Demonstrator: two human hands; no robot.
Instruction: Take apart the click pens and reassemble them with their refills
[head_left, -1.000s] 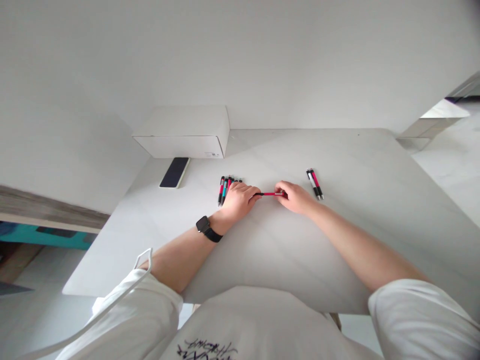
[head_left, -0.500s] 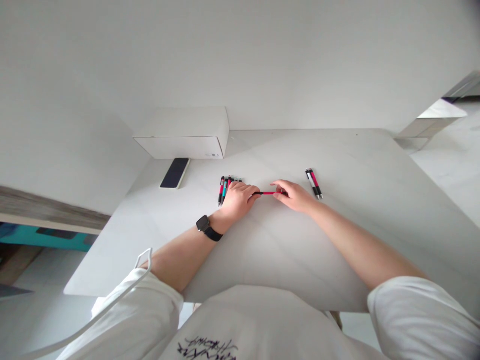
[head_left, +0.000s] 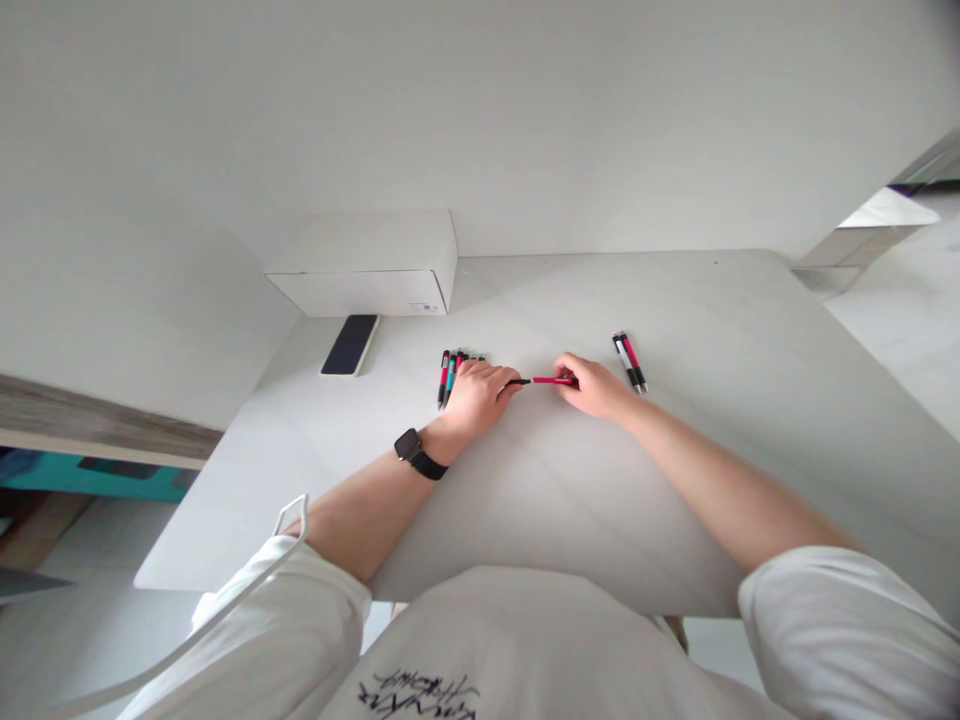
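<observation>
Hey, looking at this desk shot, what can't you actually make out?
All in the head view.
The pile of pens: count unclear, the left hand covers part.
The red pen: both ends hidden inside the left hand and the right hand.
The white box label: print too small.

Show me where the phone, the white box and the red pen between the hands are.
phone [head_left: 349, 344], head view, middle of its dark screen.
white box [head_left: 360, 293], head view, its front face.
red pen [head_left: 553, 380], head view, its red barrel.
</observation>
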